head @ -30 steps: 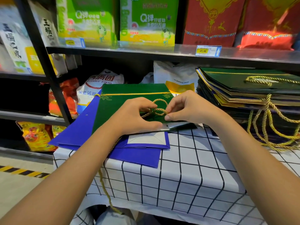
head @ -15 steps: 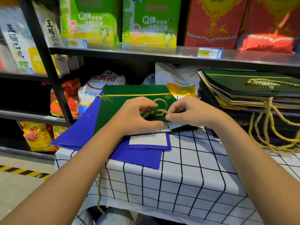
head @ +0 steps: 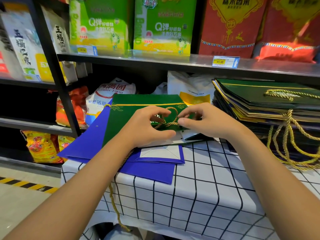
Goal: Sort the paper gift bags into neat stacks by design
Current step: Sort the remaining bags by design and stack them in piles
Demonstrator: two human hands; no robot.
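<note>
Left price tag (head: 82, 50): 39.90 is read, set on the shelf edge.
Right price tag (head: 220, 62): 45.00 is shown there.
Green boxes (head: 161, 28): "Q弹" is printed large.
White sack (head: 110, 94): "Wonder Farm" is made out.
White bag (head: 20, 44): "五福" is read.

a dark green gift bag (head: 126, 118) is showing a thin gold stripe and gold leaf prints, its twisted cord handle (head: 170, 118) shining gold, and it is lying on plain royal-blue bags (head: 86, 146), one showing a white folded base. the tablecloth (head: 199, 196) is showing white with a black grid of thin lines, while the stack of bags (head: 263, 104) is showing dark green with yellow and navy edges and gold cords. the boxes (head: 162, 25) on the shelf are glowing bright green and yellow, and the packets (head: 230, 25) beside them are showing red with gold ornament.
</note>
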